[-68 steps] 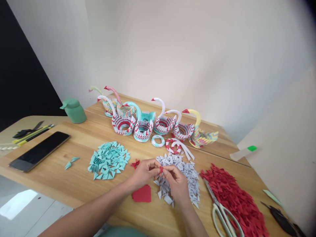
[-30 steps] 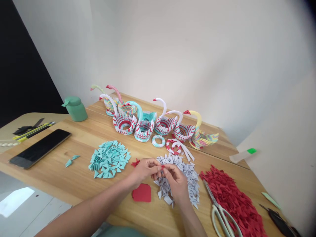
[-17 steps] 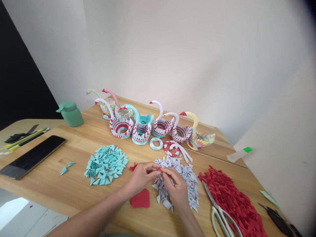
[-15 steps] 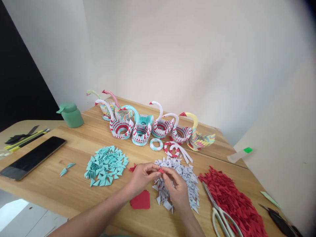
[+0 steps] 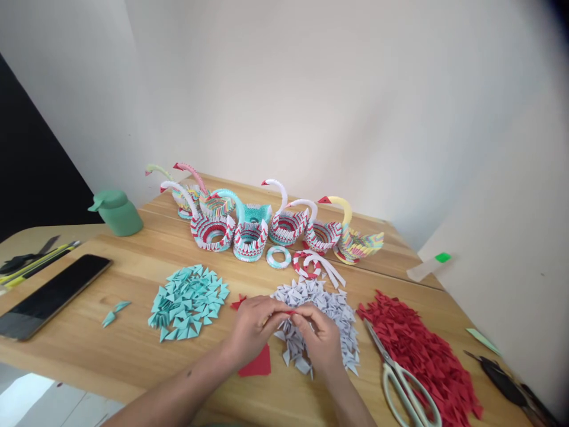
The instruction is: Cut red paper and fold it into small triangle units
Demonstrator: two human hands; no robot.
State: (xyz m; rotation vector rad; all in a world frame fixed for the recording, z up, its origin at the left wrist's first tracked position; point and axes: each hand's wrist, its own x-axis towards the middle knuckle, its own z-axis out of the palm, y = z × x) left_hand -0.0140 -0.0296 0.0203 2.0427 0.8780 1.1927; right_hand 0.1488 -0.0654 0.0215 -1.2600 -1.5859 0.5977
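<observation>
In the head view, the left hand [image 5: 251, 329] and right hand [image 5: 320, 338] pinch a small red paper piece [image 5: 290, 312] between them. Pale grey folded triangles [image 5: 342, 314] lie around the right hand, scissors [image 5: 397, 373] to its right; turquoise folded triangles [image 5: 189, 303] are left of the left hand.
</observation>
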